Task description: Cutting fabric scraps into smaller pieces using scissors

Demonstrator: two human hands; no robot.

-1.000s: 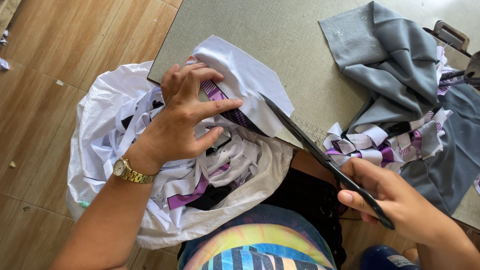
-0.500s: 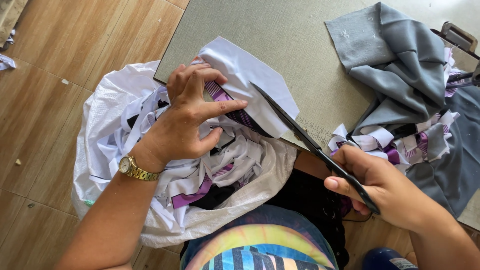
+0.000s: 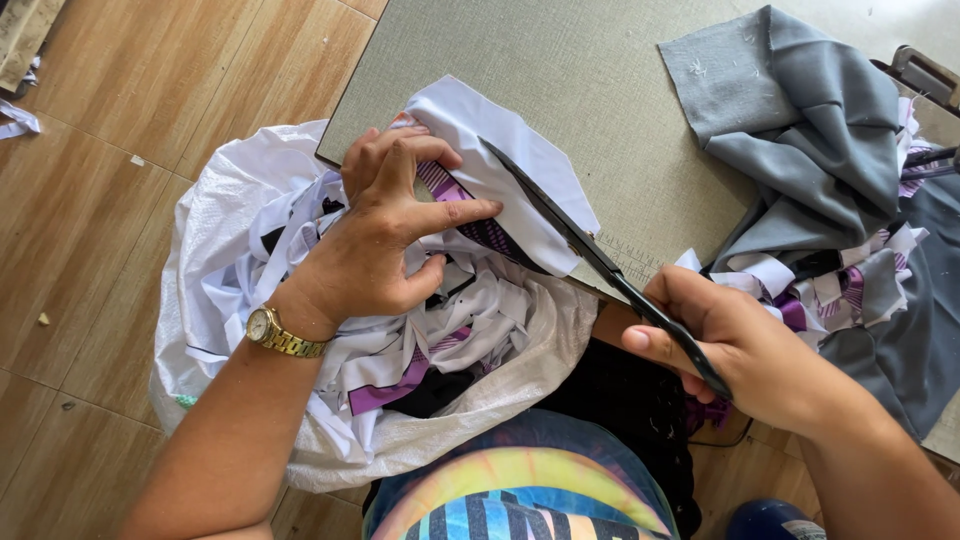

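My left hand (image 3: 385,235), with a gold watch on the wrist, presses a white and purple piece of fabric (image 3: 500,165) down at the near edge of the grey table (image 3: 560,70). My right hand (image 3: 735,345) grips black scissors (image 3: 590,255) whose blades lie across that white fabric, pointing up and left. Under my left hand a white woven sack (image 3: 210,270) holds several white, purple and black cloth scraps.
Folded grey cloth (image 3: 810,130) lies on the table at the right, with a heap of white and purple strips (image 3: 830,285) beside it. Wooden floor (image 3: 120,150) runs along the left. A few scraps lie at the top left corner.
The scissors and my right hand have edged forward along the white fabric. My left hand keeps its hold on the cloth, fingers slightly shifted.
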